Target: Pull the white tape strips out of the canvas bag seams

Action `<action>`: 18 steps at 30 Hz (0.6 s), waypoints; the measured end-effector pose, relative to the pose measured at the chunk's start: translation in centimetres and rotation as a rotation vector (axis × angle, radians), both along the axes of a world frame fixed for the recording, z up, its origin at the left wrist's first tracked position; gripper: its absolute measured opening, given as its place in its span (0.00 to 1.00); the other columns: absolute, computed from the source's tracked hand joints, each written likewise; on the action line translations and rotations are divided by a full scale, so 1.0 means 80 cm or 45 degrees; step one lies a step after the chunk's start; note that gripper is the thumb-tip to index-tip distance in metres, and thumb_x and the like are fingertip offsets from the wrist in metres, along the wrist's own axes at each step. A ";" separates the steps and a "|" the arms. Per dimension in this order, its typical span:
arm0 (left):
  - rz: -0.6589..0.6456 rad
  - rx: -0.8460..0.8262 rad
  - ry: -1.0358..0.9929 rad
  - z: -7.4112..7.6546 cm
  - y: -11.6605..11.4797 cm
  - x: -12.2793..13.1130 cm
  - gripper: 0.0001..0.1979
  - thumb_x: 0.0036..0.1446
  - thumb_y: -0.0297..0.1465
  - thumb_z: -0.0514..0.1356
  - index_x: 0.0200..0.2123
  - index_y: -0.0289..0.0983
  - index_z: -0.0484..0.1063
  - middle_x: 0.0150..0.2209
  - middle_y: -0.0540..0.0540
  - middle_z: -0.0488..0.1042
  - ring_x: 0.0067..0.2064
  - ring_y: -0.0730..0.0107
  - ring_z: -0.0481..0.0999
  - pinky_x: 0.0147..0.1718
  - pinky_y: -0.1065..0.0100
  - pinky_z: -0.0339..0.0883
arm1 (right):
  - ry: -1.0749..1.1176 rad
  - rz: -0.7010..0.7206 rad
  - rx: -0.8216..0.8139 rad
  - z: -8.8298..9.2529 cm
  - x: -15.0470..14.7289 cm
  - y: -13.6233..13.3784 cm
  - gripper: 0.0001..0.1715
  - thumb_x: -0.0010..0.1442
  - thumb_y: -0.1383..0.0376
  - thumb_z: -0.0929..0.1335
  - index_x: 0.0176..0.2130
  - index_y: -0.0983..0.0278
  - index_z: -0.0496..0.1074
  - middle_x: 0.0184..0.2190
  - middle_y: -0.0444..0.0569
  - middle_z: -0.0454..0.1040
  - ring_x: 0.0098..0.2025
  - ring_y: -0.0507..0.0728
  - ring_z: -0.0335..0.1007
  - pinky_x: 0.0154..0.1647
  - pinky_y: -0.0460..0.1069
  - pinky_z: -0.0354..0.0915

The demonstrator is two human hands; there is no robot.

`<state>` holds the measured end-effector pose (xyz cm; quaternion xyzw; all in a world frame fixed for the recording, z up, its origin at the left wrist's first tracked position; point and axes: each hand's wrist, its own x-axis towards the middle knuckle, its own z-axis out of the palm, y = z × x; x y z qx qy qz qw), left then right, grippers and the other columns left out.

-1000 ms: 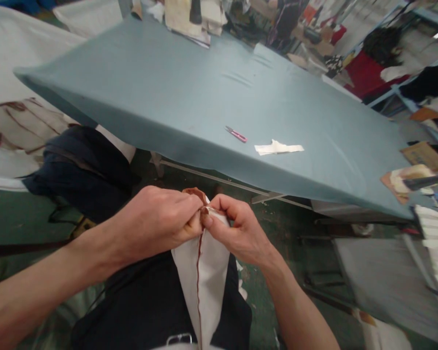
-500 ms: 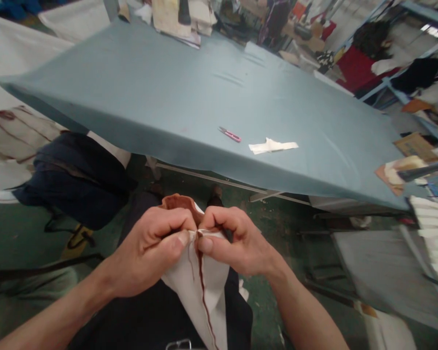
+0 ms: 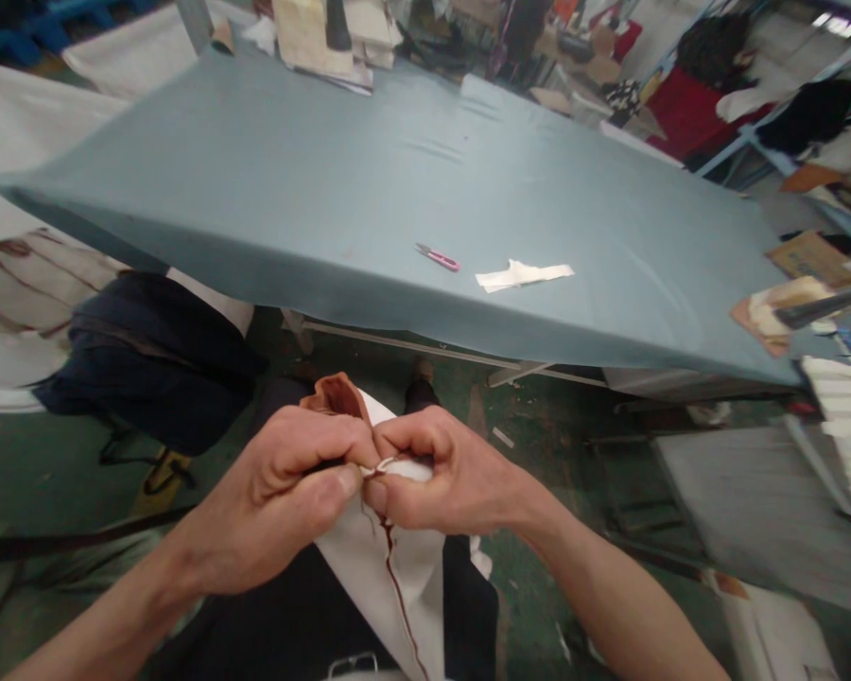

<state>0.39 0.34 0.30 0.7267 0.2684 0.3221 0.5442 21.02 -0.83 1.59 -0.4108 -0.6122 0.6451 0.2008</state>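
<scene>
Over my lap hangs a piece of white fabric with a dark red-brown seam running down its middle. At its top end, a brown edge curls up behind my fingers. My left hand pinches the cloth at the seam between thumb and forefinger. Right beside it, my right hand pinches the same seam, the two thumb tips almost touching. A loose thread dangles just below my left thumb. What exactly lies between the fingertips is partly hidden.
Ahead stands a table with a blue-grey cover. Pink-handled thread snips and a white cloth strip lie near its front edge. A dark blue bag is at the left, and striped white fabric at the right.
Both hands stay on the seam, but the right has turned and pressed closer to the left, folding the pinched cloth over. The view has shifted slightly.
</scene>
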 end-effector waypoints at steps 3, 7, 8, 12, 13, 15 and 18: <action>-0.002 -0.114 0.043 0.003 0.002 0.000 0.12 0.61 0.31 0.56 0.24 0.38 0.65 0.23 0.55 0.61 0.25 0.75 0.61 0.24 0.73 0.56 | -0.010 -0.054 0.018 0.002 0.002 0.000 0.19 0.57 0.58 0.72 0.25 0.61 0.61 0.23 0.38 0.56 0.26 0.48 0.50 0.24 0.45 0.46; -0.115 -0.284 0.199 0.003 0.011 -0.007 0.12 0.60 0.33 0.59 0.24 0.38 0.65 0.23 0.56 0.59 0.24 0.76 0.57 0.21 0.74 0.53 | -0.107 -0.009 0.136 0.000 0.003 0.005 0.19 0.58 0.59 0.74 0.26 0.61 0.62 0.24 0.37 0.57 0.27 0.48 0.51 0.26 0.45 0.48; -0.144 -0.282 0.234 0.002 0.013 -0.010 0.13 0.61 0.34 0.59 0.24 0.38 0.66 0.22 0.55 0.60 0.24 0.76 0.58 0.22 0.74 0.54 | -0.139 0.023 0.174 0.001 0.003 0.006 0.20 0.58 0.59 0.74 0.27 0.61 0.62 0.24 0.37 0.58 0.27 0.48 0.51 0.26 0.46 0.48; -0.214 -0.177 0.380 0.006 0.024 -0.025 0.16 0.66 0.35 0.57 0.26 0.36 0.73 0.23 0.54 0.66 0.24 0.75 0.62 0.22 0.74 0.55 | -0.305 0.116 0.351 0.013 0.001 0.013 0.21 0.61 0.60 0.74 0.27 0.61 0.61 0.23 0.36 0.58 0.25 0.48 0.52 0.28 0.47 0.48; -0.232 -0.143 0.419 0.008 0.027 -0.028 0.16 0.67 0.34 0.57 0.27 0.36 0.73 0.23 0.54 0.66 0.24 0.76 0.62 0.22 0.74 0.55 | -0.358 0.131 0.392 0.015 0.000 0.014 0.21 0.61 0.61 0.75 0.27 0.61 0.61 0.23 0.35 0.59 0.25 0.48 0.52 0.29 0.47 0.48; -0.268 -0.081 0.513 0.013 0.033 -0.034 0.14 0.67 0.33 0.56 0.29 0.36 0.74 0.23 0.55 0.66 0.24 0.76 0.62 0.22 0.74 0.54 | -0.451 0.150 0.469 0.018 -0.002 0.017 0.21 0.60 0.63 0.75 0.27 0.61 0.61 0.22 0.35 0.59 0.25 0.48 0.52 0.30 0.48 0.47; -0.340 -0.012 0.659 0.022 0.042 -0.038 0.13 0.66 0.32 0.56 0.28 0.37 0.71 0.23 0.55 0.64 0.24 0.77 0.62 0.22 0.74 0.52 | -0.537 0.196 0.550 0.020 -0.008 0.022 0.19 0.61 0.64 0.74 0.27 0.61 0.62 0.22 0.36 0.59 0.25 0.48 0.52 0.31 0.48 0.47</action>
